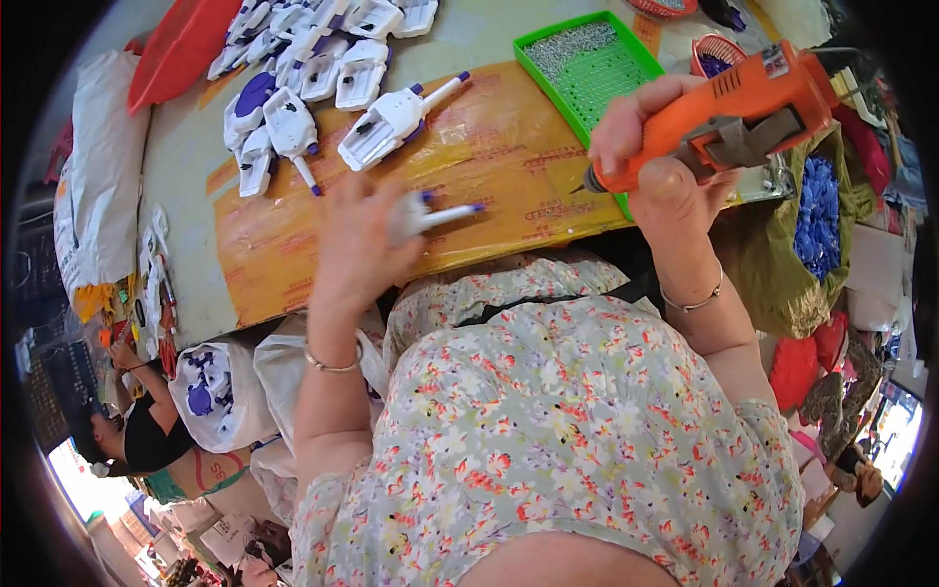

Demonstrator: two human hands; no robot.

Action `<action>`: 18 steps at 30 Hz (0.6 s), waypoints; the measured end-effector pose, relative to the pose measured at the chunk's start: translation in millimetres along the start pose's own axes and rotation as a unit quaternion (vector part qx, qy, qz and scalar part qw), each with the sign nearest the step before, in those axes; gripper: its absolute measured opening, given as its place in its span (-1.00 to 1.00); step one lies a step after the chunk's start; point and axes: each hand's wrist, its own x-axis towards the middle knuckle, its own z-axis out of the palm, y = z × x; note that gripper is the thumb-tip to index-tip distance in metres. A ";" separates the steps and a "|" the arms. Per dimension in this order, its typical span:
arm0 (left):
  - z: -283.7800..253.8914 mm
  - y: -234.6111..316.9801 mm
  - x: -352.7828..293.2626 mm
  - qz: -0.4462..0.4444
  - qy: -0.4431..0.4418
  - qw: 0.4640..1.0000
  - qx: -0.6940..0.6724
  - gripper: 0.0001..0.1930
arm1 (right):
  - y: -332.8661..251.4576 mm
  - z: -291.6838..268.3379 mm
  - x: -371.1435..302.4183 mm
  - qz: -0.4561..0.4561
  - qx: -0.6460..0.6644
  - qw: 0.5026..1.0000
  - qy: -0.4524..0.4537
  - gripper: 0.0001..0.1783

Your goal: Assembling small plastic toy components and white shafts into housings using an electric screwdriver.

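My left hand (360, 240), blurred by motion, is over the front part of the work table. A white plastic shell (445, 216) with a purple-tipped handle, also smeared, is between its thumb and fingers. My right hand (675, 196) is wrapped round an orange electric screwdriver (729, 108), whose bit points left over the table. Just beyond my left hand lies an open white shell (383, 127) with its handle toward the upper right. More white and purple shells (293, 122) are piled at the far left, several with small black parts inside.
Beyond the screwdriver is a green tray (641, 61) of small screws. Red baskets (719, 49) stand at the far right, beside a sack (820, 210) of blue parts. White bags (210, 377) of parts sit below the table's left edge. A person (147, 421) works at the left.
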 end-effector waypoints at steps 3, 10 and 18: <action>-18.3 -20.8 -0.5 -0.049 0.059 0.996 0.035 -0.38 | 2.4 2.1 -2.6 0.027 0.025 0.999 0.031 -0.60; 10.4 -30.7 80.0 0.011 0.117 0.992 0.044 -0.50 | -1.1 -1.0 1.3 0.013 -0.046 0.999 0.010 -0.60; 25.1 25.2 75.0 0.039 0.086 0.994 -0.058 -0.42 | -41.8 -17.9 -2.4 0.065 -0.159 0.971 0.164 -0.60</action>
